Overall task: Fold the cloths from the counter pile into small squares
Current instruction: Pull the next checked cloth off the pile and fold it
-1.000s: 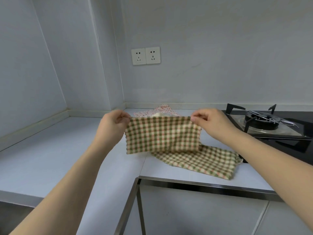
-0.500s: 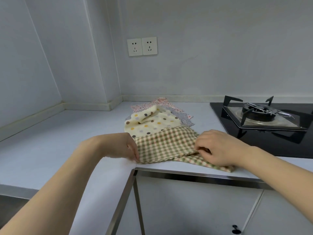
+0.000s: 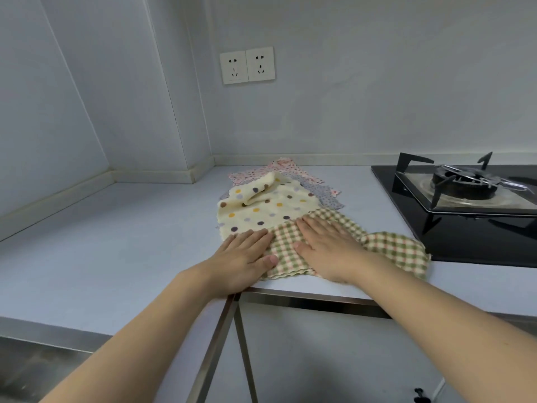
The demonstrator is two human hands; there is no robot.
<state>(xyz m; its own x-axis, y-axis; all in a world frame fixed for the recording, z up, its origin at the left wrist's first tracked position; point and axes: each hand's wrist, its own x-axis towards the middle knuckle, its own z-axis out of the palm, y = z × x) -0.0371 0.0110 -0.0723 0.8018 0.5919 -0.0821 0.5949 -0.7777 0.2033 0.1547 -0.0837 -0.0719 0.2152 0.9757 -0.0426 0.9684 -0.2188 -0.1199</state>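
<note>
A green and pink checked cloth (image 3: 286,251) lies folded on the grey counter (image 3: 116,242) near its front edge. My left hand (image 3: 244,258) lies flat on the cloth's left edge, fingers straight. My right hand (image 3: 325,247) presses flat on its middle. More checked cloth (image 3: 398,251) spreads out to the right of my right wrist. Behind lies the pile: a cream cloth with coloured dots (image 3: 267,207) on top, one corner turned over, then a grey patterned cloth (image 3: 328,193) and a pink patterned cloth (image 3: 279,167).
A black gas hob (image 3: 465,196) with a burner and pan stand sits at the right, close to the checked cloth. A double wall socket (image 3: 247,68) is on the back wall. The counter runs off to the left into a corner. Cabinet fronts with metal trim (image 3: 290,295) are below.
The checked cloth was held up by its top corners, then laid down folded on the counter. Both hands let go of the edges and now lie flat on it.
</note>
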